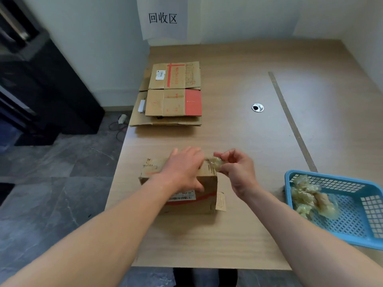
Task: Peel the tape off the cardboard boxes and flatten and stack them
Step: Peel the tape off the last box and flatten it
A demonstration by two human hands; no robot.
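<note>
A small closed cardboard box [186, 201] with a barcode label and a red stripe stands near the table's front edge. My left hand [184, 168] lies over its top, fingers spread across the far edge and thumb on the front face. My right hand [236, 170] pinches a crumpled strip of clear yellowish tape [215, 162] at the box's top right corner. The tape still runs onto the box top. Farther back on the left lies a stack of flattened boxes [172, 96].
A blue plastic basket [352, 222] at the right edge of the table [238, 131] holds several wads of peeled tape [308, 199]. A round cable hole [257, 107] sits mid-table. A paper sign [162, 18] hangs on the wall. Dark furniture [41, 83] stands left.
</note>
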